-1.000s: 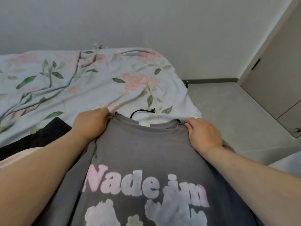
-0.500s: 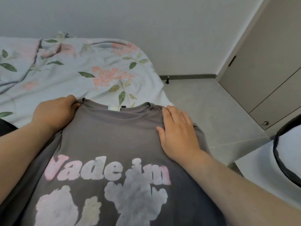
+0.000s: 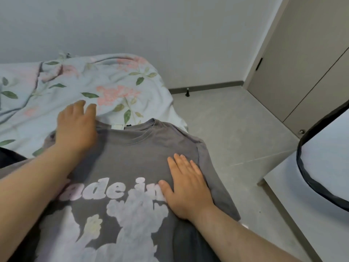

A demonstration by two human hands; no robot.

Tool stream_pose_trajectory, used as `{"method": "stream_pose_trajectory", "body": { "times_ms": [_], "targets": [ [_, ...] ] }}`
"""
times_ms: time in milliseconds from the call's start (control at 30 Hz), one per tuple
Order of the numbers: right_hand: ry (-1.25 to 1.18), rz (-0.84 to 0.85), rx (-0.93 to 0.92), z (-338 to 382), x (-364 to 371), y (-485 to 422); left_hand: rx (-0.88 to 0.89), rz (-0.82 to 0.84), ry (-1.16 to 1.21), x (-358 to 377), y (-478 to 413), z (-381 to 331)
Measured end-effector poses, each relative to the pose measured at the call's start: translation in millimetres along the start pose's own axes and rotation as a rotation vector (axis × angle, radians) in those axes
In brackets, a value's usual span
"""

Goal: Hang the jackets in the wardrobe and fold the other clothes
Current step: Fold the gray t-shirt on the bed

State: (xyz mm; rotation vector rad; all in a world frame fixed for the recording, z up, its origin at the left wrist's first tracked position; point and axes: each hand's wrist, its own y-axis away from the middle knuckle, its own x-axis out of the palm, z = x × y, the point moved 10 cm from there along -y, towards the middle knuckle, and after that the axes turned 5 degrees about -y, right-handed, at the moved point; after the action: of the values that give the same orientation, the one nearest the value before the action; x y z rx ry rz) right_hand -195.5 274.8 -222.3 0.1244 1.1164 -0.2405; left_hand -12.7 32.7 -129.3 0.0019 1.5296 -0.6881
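Well, we had the grey T-shirt (image 3: 132, 157) spread out on the bed, front side up, with its neck pointing away from us. Its right side hung close to the edge of the bed, above the floor (image 3: 226, 120).

Our left hand (image 3: 75, 127) lay on the shirt's left shoulder. Its fingers were stretched out and held nothing. The fingertips reached past the shirt and over the flowery bed cover (image 3: 94, 82). That hand looked blurry, so we could not tell if it pressed down or only touched.

Our right hand (image 3: 187, 188) lay flat on the shirt's right side. The fingers were straight and close together, and they gripped nothing. The thumb sat just beside the big pale letters (image 3: 113, 190) printed across the chest. Puffy white shapes were printed under the letters.

A small white label (image 3: 117, 127) showed inside the neck of the shirt.

Some dark cloth (image 3: 9, 157) lay at the far left, next to our left arm. We could not tell what kind of clothing it was.

Across the floor stood the tall beige wardrobe doors (image 3: 302, 63), both closed. A small black door stop (image 3: 187, 92) stood by the wall. At the right edge was a white thing with a black rim (image 3: 330, 157), and we could not tell what it was.
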Motion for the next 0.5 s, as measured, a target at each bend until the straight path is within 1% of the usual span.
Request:
{"method": "stream_pose_trajectory", "body": {
  "times_ms": [33, 67, 100, 133, 167, 200, 267, 300, 333, 367, 400, 433, 467, 500],
  "targets": [
    [-0.05, -0.012, 0.009, -1.3, -4.4, -1.5, 0.007, -0.001, 0.157, -18.3, 17.0, -34.6],
    [-0.114, -0.036, 0.015, -1.1, -11.2, -2.5, 0.0, 0.097, 0.374, -23.1, 40.1, -70.3],
    [-0.195, -0.061, 0.033, -0.7, -20.0, -1.8, -0.032, 0.241, 0.591, -22.4, 66.9, -102.0],
    [-0.275, -0.082, 0.048, 1.4, -30.0, 0.9, -0.058, 0.372, 0.731, -16.5, 94.4, -128.7],
    [-0.323, -0.105, 0.059, 1.8, -40.0, 7.6, -0.044, 0.431, 0.774, -12.4, 118.9, -150.6],
    [-0.309, -0.154, 0.051, 1.4, -51.8, 17.7, 0.013, 0.419, 0.746, -11.0, 136.2, -166.0],
    [-0.182, -0.325, 0.024, -10.0, -76.8, 38.0, 0.135, 0.35, 0.542, -6.0, 146.9, -179.4],
    [-0.136, -0.393, 0.07, -26.3, -85.1, 47.0, 0.171, 0.354, 0.435, -0.6, 146.8, -181.1],
    [-0.141, -0.391, 0.205, -50.5, -86.5, 54.4, 0.206, 0.356, 0.361, 2.7, 147.1, -183.5],
    [-0.242, -0.312, 0.411, -81.2, -79.5, 63.0, 0.235, 0.347, 0.331, 5.2, 146.9, -187.8],
    [-0.45, -0.191, 0.624, -108.0, -63.4, 73.5, 0.266, 0.339, 0.321, 6.2, 147.9, -193.9],
    [-0.709, -0.082, 0.748, -118.6, -42.6, 80.3, 0.289, 0.342, 0.32, 6.3, 149.3, -197.1],
    [-0.894, -0.018, 0.793, -119.9, -30.1, 83.7, 0.303, 0.349, 0.322, 6.1, 149.7, -198.3],
    [-0.931, 0.0, 0.785, -120.9, -29.4, 84.6, 0.305, 0.355, 0.325, 5.7, 149.2, -198.7]
  ]
}}
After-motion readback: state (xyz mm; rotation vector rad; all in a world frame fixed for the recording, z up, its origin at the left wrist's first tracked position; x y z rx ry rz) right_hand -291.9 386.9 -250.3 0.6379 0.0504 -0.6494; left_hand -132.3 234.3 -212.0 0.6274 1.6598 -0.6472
